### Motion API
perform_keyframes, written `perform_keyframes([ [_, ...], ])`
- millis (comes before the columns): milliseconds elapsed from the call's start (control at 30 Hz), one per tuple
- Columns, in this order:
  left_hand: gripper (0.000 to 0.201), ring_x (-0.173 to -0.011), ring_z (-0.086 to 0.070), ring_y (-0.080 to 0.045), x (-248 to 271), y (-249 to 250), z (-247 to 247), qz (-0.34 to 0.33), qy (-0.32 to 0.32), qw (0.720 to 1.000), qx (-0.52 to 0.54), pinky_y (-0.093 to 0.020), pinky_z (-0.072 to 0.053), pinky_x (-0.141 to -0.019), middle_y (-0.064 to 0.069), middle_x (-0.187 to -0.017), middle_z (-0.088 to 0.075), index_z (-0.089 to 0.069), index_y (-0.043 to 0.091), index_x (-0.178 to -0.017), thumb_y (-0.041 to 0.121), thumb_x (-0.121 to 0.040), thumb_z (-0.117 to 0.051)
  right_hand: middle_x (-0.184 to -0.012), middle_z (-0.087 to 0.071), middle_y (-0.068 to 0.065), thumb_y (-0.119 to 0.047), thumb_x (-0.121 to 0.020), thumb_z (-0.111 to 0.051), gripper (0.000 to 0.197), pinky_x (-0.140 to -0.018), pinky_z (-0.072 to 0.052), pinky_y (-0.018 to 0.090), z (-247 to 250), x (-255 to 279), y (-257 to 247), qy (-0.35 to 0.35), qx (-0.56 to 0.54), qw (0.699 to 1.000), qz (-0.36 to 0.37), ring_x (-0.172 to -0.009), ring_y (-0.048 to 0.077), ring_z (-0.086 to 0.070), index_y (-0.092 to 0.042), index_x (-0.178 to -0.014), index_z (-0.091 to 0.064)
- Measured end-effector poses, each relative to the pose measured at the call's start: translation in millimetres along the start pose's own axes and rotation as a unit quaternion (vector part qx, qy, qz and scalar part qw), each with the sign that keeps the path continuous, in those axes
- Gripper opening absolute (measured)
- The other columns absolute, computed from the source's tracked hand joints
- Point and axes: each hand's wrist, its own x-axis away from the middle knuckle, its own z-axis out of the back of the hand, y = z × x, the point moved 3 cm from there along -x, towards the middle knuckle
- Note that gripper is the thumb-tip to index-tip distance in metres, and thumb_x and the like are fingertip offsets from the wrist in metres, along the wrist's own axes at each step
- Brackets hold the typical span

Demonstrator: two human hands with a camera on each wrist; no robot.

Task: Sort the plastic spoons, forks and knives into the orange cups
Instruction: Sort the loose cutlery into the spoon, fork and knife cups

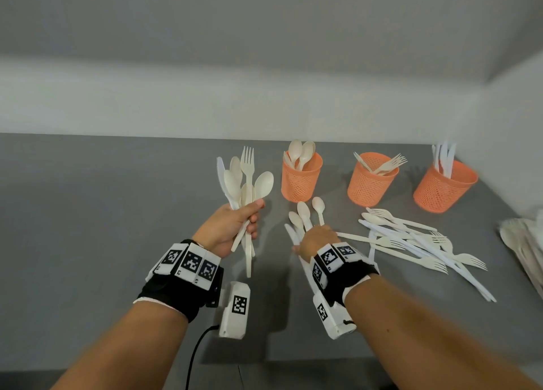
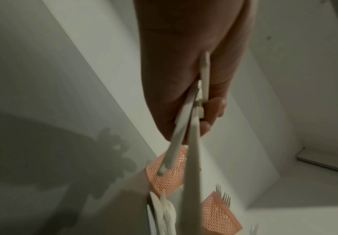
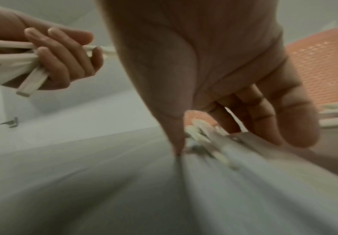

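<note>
Above the grey table (image 1: 88,213), left hand (image 1: 232,228) grips mixed cutlery (image 1: 246,181); right hand (image 1: 318,239) holds spoons (image 1: 304,213).

Head view bright and sharp; both wrist views dim, motion-blurred.

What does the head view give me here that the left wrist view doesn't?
Only the head view: the right hand holding spoons, the knife cup, and the loose pile on the table.
Only the left wrist view: handle ends seen against the left palm.
Both: the left hand gripping the mixed bundle, plus the spoon cup and the fork cup.
</note>
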Motion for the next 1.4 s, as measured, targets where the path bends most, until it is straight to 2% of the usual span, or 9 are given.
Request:
perform_keyframes([
  [100,0.013,-0.038,-0.035,-0.006,-2,-4,-4,0.006,-0.002,1.000,0.000,-0.019,-0.040,-0.044,0.006,-0.048,-0.040,-0.049,0.015,-0.082,0.019,-0.093,-0.054,-0.127,-0.049,0.016,-0.017,-0.094,-0.045,0.032,-0.097,-0.042,0.033,-2,-5,11,0.014,-0.053,0.996,-0.068,-0.117,0.027,-0.051,-0.003,-0.122,-0.043],
  [233,0.012,-0.038,-0.035,-0.006,-5,-8,-12,0.016,-0.008,1.000,-0.012,-0.020,-0.040,-0.044,0.006,-0.048,-0.040,-0.049,0.015,-0.083,0.019,-0.093,-0.055,-0.126,-0.047,0.016,-0.024,-0.086,-0.059,0.047,-0.094,-0.043,0.033,-3,-8,23,-0.001,-0.101,0.991,-0.090,-0.115,0.027,-0.051,-0.003,-0.122,-0.039],
  [367,0.010,-0.038,-0.035,-0.006,-9,-8,-20,0.018,0.000,1.000,-0.012,-0.020,-0.041,-0.044,0.005,-0.048,-0.040,-0.051,0.013,-0.085,0.018,-0.092,-0.056,-0.093,-0.055,0.008,-0.041,-0.075,-0.062,0.048,-0.071,-0.038,0.030,-7,-16,36,-0.058,-0.115,0.990,-0.052,-0.085,0.023,-0.047,-0.002,-0.102,-0.055],
  [467,0.009,-0.038,-0.036,-0.006,-14,-10,-27,0.022,0.013,1.000,-0.012,-0.020,-0.041,-0.044,0.005,-0.048,-0.041,-0.052,0.012,-0.087,0.019,-0.092,-0.056,-0.077,-0.051,0.006,-0.038,-0.076,-0.060,0.034,-0.069,-0.037,0.028,-6,-18,45,-0.046,-0.128,0.990,-0.044,-0.084,0.024,-0.049,-0.004,-0.079,-0.051],
  [567,0.010,-0.038,-0.036,-0.006,-18,-14,-38,0.021,0.018,1.000,-0.013,-0.020,-0.041,-0.043,0.005,-0.048,-0.041,-0.052,0.012,-0.086,0.018,-0.092,-0.056,-0.117,-0.052,0.016,-0.023,-0.083,-0.058,0.041,-0.084,-0.043,0.031,-4,-18,46,-0.029,-0.135,0.989,-0.048,-0.111,0.028,-0.050,0.001,-0.114,-0.046],
  [667,0.011,-0.037,-0.036,-0.006,-21,-19,-51,0.022,0.024,0.999,-0.015,-0.020,-0.040,-0.043,0.005,-0.047,-0.042,-0.052,0.013,-0.084,0.017,-0.092,-0.056,-0.128,-0.049,0.018,-0.016,-0.086,-0.057,0.046,-0.092,-0.044,0.032,-5,-18,51,-0.020,-0.151,0.986,-0.064,-0.118,0.029,-0.051,0.003,-0.123,-0.038],
  [900,0.010,-0.039,-0.037,-0.006,-25,-32,-70,0.029,0.045,0.999,-0.009,-0.021,-0.041,-0.047,0.003,-0.049,-0.042,-0.052,0.012,-0.084,0.018,-0.092,-0.057,-0.125,-0.053,0.016,-0.016,-0.090,-0.047,0.040,-0.093,-0.042,0.031,-6,-22,58,-0.021,-0.108,0.994,-0.020,-0.117,0.028,-0.050,-0.001,-0.127,-0.042],
  [1200,0.016,-0.037,-0.037,-0.007,-33,-41,-80,0.004,0.090,0.995,0.031,-0.020,-0.041,-0.043,0.004,-0.047,-0.041,-0.051,0.015,-0.077,0.017,-0.089,-0.061,-0.118,-0.058,0.021,-0.007,-0.091,-0.042,0.031,-0.089,-0.043,0.038,11,-18,92,0.004,-0.240,0.971,0.021,-0.109,0.035,-0.056,0.001,-0.121,-0.040],
  [1400,0.017,-0.037,-0.032,-0.005,-44,-38,-109,-0.052,0.100,0.992,0.051,-0.019,-0.038,-0.043,0.006,-0.049,-0.036,-0.053,0.016,-0.076,0.023,-0.085,-0.066,-0.090,-0.055,0.010,-0.010,-0.094,-0.039,0.029,-0.076,-0.047,0.040,49,-3,107,0.050,-0.441,0.886,0.135,-0.077,0.024,-0.056,-0.005,-0.123,-0.041],
])
